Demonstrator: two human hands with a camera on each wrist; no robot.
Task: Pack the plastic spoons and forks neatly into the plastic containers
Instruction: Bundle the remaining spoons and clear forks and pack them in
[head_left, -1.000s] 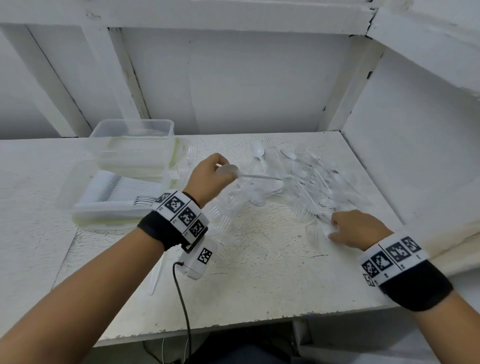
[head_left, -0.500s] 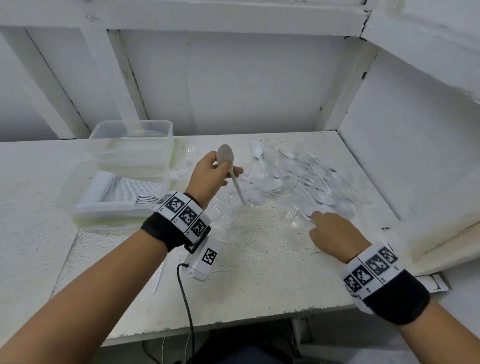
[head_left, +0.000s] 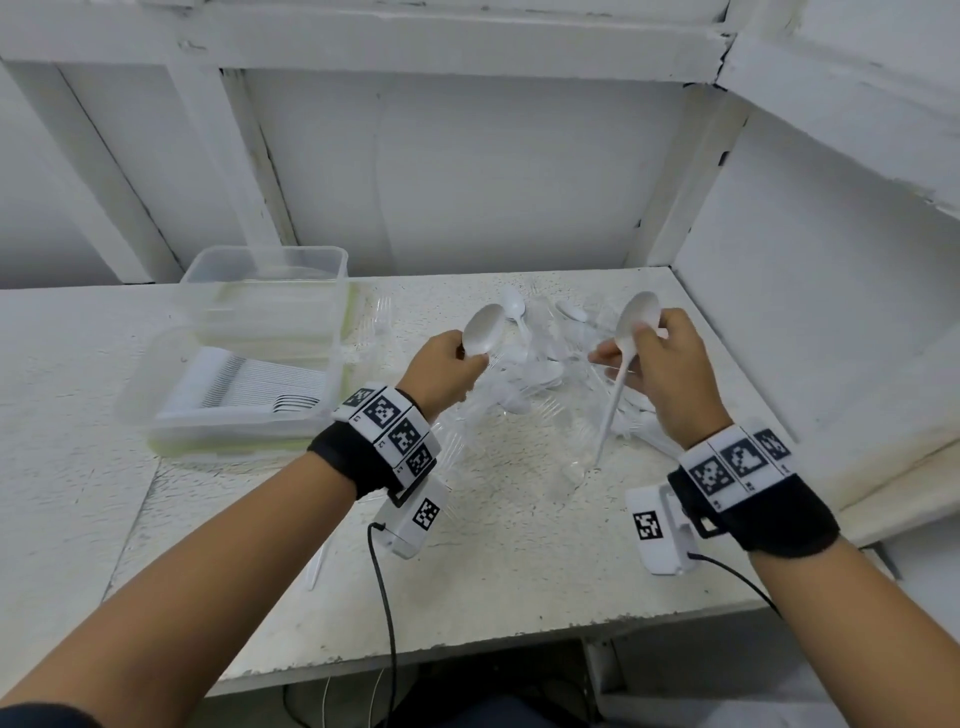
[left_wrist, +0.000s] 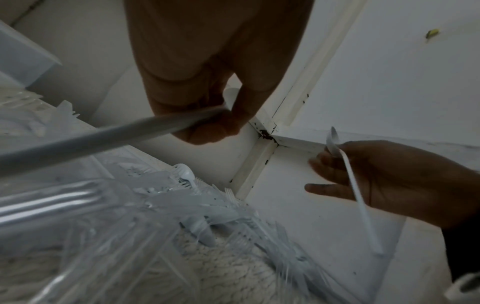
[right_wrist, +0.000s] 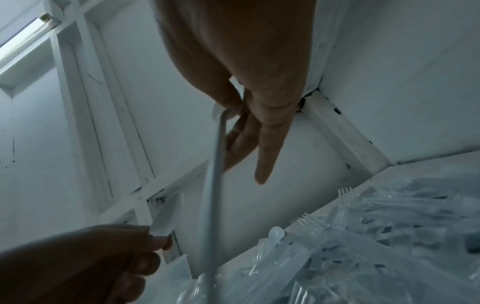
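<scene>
A heap of clear forks and white spoons (head_left: 540, 376) lies at the back right of the white table. Above its left side my left hand (head_left: 470, 358) grips a white spoon (head_left: 484, 330), bowl up; the left wrist view shows its handle (left_wrist: 103, 135) running out of my curled fingers (left_wrist: 207, 127). Over the heap's right side my right hand (head_left: 636, 338) pinches a second white spoon (head_left: 638, 317) just below the bowl, its handle (right_wrist: 215, 185) hanging down. At the left, a clear container (head_left: 156, 415) holds forks packed in a row. Behind it stands another clear container (head_left: 265, 257).
White walls and beams close the table in at the back and right. One loose piece of cutlery (head_left: 318, 558) lies near the left wrist. The table's front edge (head_left: 467, 654) is close below both forearms, and cables hang from the wrist cameras.
My right hand has lifted a white spoon out of the heap and raised it. The left hand has turned its spoon from lying sideways to bowl up.
</scene>
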